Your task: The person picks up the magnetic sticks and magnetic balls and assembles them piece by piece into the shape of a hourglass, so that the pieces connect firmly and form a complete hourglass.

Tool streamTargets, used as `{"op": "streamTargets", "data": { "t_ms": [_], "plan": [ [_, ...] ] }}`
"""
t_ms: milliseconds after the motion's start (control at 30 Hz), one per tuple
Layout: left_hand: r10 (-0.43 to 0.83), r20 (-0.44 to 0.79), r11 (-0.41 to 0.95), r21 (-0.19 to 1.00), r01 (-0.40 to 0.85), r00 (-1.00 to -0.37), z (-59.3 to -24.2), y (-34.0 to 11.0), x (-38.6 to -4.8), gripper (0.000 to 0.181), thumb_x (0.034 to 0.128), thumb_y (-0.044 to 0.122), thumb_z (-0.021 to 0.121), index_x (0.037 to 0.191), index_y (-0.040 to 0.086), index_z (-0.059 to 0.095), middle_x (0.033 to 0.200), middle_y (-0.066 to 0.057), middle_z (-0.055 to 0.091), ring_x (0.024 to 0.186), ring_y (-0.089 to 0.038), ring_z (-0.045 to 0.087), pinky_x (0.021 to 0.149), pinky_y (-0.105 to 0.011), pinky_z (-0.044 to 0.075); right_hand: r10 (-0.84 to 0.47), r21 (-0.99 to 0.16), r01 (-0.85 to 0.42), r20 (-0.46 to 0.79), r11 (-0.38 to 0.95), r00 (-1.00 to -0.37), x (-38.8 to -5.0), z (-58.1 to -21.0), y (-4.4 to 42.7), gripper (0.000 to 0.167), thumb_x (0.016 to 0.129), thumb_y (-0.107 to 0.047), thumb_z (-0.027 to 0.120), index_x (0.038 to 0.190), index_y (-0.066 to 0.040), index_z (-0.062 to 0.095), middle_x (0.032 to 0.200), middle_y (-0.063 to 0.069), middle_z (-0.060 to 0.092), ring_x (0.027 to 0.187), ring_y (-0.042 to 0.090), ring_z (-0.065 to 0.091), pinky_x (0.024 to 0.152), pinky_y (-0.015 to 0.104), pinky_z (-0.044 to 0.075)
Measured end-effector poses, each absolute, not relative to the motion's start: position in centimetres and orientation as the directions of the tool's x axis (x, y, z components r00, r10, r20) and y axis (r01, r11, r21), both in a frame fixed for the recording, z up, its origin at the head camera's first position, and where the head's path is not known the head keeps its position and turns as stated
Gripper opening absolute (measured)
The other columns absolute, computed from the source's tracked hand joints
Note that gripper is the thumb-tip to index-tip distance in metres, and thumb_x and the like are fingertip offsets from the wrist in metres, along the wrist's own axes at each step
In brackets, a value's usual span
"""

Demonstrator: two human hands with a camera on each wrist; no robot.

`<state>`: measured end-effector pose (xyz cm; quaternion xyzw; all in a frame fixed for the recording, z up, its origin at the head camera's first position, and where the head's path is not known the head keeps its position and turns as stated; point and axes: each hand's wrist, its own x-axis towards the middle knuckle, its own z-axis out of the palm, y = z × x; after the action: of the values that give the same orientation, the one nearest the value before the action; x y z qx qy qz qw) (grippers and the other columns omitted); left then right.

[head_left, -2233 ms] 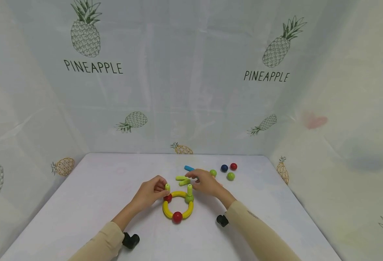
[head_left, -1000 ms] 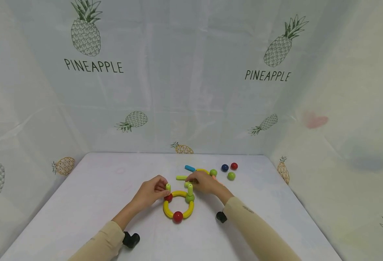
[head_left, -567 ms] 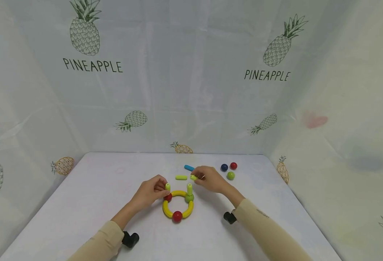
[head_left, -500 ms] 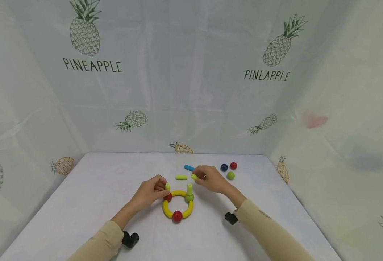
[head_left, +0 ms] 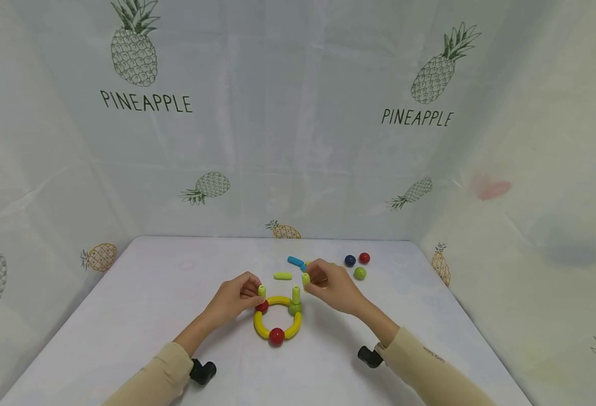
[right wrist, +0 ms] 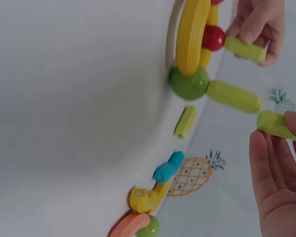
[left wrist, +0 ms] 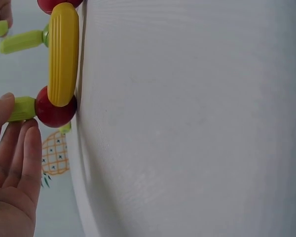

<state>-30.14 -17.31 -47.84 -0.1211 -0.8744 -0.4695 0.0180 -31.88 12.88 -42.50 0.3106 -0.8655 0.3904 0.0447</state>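
On the table lies a ring of yellow curved rods (head_left: 259, 326) joined by balls, with a red ball (head_left: 276, 337) at the front. My left hand (head_left: 237, 297) pinches a light green rod (left wrist: 22, 108) that stands on the ring's left red ball (left wrist: 55, 109). A second light green rod (head_left: 296, 294) stands upright on the ring's green ball (right wrist: 189, 82). Just right of it, my right hand (head_left: 335, 286) holds a third light green rod (right wrist: 276, 123) between thumb and fingers, upright and apart from the ring.
Behind the ring lies another light green rod (head_left: 283, 276), with blue rods (head_left: 295, 261) farther back. A dark blue ball (head_left: 350, 260), a red ball (head_left: 364, 258) and a green ball (head_left: 360, 273) sit back right. Yellow (right wrist: 140, 198) and salmon (right wrist: 129, 226) curved pieces lie near my right hand.
My right hand has picked up a light green rod from the table behind the ring, drawn it to the right and turned it upright. The left hand has stayed in place.
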Motion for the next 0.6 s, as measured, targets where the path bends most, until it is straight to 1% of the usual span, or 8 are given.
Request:
{"op": "streamTargets", "data": {
  "t_ms": [133,300,467,600],
  "plan": [
    [0.194,0.147,0.531,0.815,0.230,-0.970,-47.9,-17.3,-30.2,0.027,0.0930,0.015,0.084,0.113,0.018,0.066,0.101,0.005,0.071,0.093,-0.011,0.068,0.083,-0.027,0.061,-0.538,-0.667,-0.587,0.318,0.458,-0.781,-30.6,-42.7,12.5,0.026,0.096,-0.010,0.079,0.118,-0.015,0.065,0.107,-0.005,0.073,0.098,0.009,0.071,0.089,0.024,0.060],
    [0.191,0.149,0.536,0.812,0.230,-0.970,-47.9,-17.5,-30.2,0.027,0.0927,0.015,0.084,0.112,0.019,0.066,0.101,0.005,0.070,0.093,-0.011,0.068,0.084,-0.027,0.061,-0.577,-0.697,-0.597,0.317,0.397,-0.753,-29.2,-43.1,11.6,0.026,0.096,-0.010,0.080,0.117,-0.014,0.066,0.108,-0.004,0.074,0.098,0.010,0.072,0.089,0.027,0.061],
    [0.202,0.154,0.530,0.814,0.240,-0.967,-47.9,-17.5,-30.2,0.027,0.0928,0.014,0.084,0.112,0.018,0.066,0.101,0.005,0.070,0.093,-0.012,0.068,0.083,-0.027,0.062,-0.599,-0.727,-0.573,0.279,0.379,-0.750,-28.3,-44.2,10.7,0.025,0.096,-0.014,0.081,0.116,-0.018,0.066,0.107,-0.008,0.072,0.097,0.007,0.070,0.089,0.026,0.061],
    [0.208,0.157,0.529,0.812,0.246,-0.965,-47.8,-17.5,-30.1,0.027,0.0930,0.015,0.084,0.113,0.018,0.065,0.101,0.005,0.071,0.093,-0.012,0.068,0.083,-0.027,0.062,-0.620,-0.740,-0.560,0.251,0.372,-0.743,-27.8,-44.9,10.1,0.024,0.097,-0.014,0.080,0.115,-0.019,0.066,0.106,-0.008,0.072,0.096,0.006,0.070,0.088,0.024,0.060]
  ]
}}
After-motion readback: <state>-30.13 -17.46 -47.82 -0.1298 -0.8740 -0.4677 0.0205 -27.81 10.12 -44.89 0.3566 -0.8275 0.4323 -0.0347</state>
